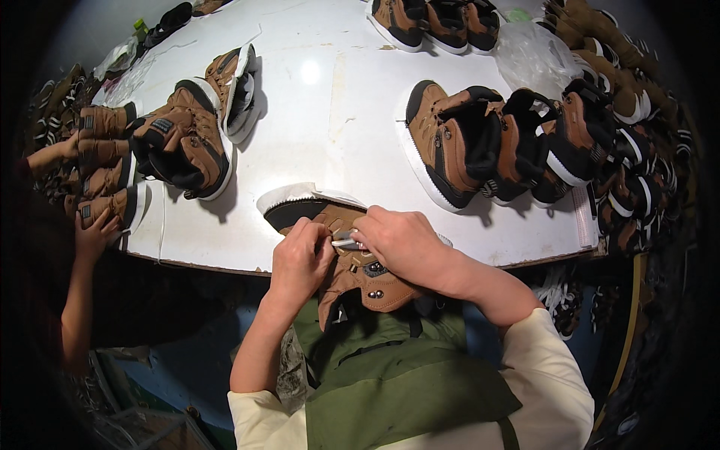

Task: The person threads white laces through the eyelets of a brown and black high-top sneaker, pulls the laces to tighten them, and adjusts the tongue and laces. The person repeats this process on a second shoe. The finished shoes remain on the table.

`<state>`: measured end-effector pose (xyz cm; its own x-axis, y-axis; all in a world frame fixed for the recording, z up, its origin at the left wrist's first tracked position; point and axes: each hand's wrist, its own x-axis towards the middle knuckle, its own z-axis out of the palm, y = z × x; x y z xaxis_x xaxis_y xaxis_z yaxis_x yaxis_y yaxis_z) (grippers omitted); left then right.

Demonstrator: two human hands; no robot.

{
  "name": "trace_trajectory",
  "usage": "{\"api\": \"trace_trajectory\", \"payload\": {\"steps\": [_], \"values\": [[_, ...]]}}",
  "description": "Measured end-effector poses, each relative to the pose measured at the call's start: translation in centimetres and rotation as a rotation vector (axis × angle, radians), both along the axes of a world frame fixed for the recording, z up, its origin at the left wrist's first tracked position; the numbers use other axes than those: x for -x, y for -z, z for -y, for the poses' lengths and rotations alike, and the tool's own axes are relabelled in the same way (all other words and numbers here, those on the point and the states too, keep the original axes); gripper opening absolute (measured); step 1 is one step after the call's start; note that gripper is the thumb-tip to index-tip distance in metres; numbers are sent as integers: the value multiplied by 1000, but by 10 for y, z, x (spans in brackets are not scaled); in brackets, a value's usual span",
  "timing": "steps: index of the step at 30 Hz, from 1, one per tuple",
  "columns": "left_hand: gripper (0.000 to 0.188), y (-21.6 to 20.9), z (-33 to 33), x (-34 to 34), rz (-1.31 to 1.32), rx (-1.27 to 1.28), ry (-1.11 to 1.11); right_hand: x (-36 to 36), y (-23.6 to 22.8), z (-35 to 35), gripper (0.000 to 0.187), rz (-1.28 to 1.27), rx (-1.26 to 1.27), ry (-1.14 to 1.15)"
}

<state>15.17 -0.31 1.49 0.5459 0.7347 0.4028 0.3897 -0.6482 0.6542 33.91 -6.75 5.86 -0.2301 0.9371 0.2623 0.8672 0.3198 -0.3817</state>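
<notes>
A brown boot with a black toe and white sole lies on its side at the table's near edge, its toe to the left and its cuff overhanging toward my apron. My left hand pinches at the boot's lacing area; what its fingertips hold is hidden. Closed around a slim, pale rod-like thing, my right hand rests over the boot's upper. The rod's end points at my left fingertips. Metal eyelets and hooks show on the upper below my hands.
Brown-and-black boots stand in a row at the right, others at the left. Shoes are heaped beyond the right side. A clear plastic bag lies at the back right. At far left, another person's hand touches boots.
</notes>
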Motion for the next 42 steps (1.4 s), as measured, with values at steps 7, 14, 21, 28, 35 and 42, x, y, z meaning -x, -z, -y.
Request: {"api": "trace_trajectory", "payload": {"steps": [7,14,21,28,35,42], "values": [[11,0,-2,1,-5,10,11,-1,-5,3,31,46,71,-21],[12,-2,-3,1,-28,17,33,-14,-4,1,37,2,23,-207],[10,-3,-3,1,-37,33,17,-17,0,-5,29,48,-3,-235],[14,-2,-4,3,-25,22,49,-8,-4,-8,19,106,-128,-184],[14,-3,-5,4,-30,31,54,-1,2,-10,20,155,-137,-115],[12,-1,-5,7,-5,73,28,1,1,-7,19,187,-114,-79]]}}
